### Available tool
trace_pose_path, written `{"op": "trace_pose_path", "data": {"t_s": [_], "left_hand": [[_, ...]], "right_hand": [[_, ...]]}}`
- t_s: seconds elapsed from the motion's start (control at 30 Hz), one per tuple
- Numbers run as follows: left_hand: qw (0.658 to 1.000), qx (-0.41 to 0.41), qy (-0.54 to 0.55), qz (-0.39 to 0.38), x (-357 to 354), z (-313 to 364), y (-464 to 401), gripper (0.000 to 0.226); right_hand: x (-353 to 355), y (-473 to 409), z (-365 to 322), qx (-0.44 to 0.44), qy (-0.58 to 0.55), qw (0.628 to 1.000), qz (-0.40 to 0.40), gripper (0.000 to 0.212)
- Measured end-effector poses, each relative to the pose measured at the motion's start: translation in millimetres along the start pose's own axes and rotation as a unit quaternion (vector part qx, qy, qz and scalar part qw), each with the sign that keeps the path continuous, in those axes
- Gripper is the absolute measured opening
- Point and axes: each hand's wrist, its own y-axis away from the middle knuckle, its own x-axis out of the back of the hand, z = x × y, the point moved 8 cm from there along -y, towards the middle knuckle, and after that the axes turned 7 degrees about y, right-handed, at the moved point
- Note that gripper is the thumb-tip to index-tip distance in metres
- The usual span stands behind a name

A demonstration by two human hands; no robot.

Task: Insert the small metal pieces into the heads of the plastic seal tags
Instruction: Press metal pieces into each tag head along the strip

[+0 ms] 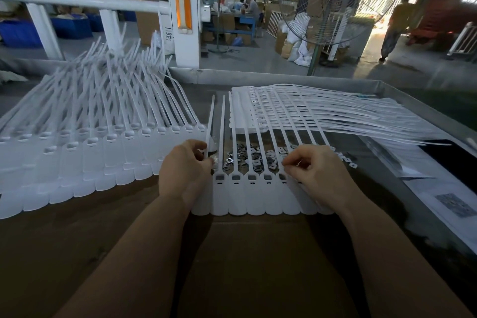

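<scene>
While the thin white strap of one plastic seal tag (209, 121) is pinched by the left hand (184, 171), the right hand (313, 171) is closed at a head of the flat white tag row (258, 195); whether metal is held cannot be told. Small grey metal pieces (254, 157) lie just behind. Each piece is best seated squarely, flush.

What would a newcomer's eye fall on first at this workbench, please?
Most striking is the big fanned pile of white seal tags at the left, their tails sticking up. In the middle, a row of tags lies flat with dark metal pieces in its heads, flanked by the left hand and right hand. Just behind that row lies a heap of loose metal pieces.
</scene>
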Motion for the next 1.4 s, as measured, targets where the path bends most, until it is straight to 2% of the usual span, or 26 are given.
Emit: {"op": "trace_pose_path", "data": {"t_s": [0.43, 0.6, 0.73, 1.0, 1.4], "left_hand": [[1.0, 0.003, 0.002, 0.0, -1, -2, -1, 0.036], [1.0, -0.001, -0.001, 0.0, -1, -1, -1, 0.037], [1.0, 0.0, 0.003, 0.002, 0, -1, -1, 0.037], [1.0, -0.001, 0.005, 0.003, 0, -2, 0, 0.037], [1.0, 0.002, 0.008, 0.002, -1, -1, 0, 0.037]], "right_hand": [[-9, 1, -1, -0.007, 0.032, 0.999, -0.008, 0.013], [-5, 0, 1, -0.001, 0.021, 0.998, 0.051, 0.006], [-7, -4, -6, 0.019, 0.081, 0.994, 0.077, 0.011], [-24, -18, -19, 0.026, 0.172, 0.984, 0.022, 0.024], [-24, -16, -16, 0.025, 0.146, 0.983, 0.104, 0.017]]}}
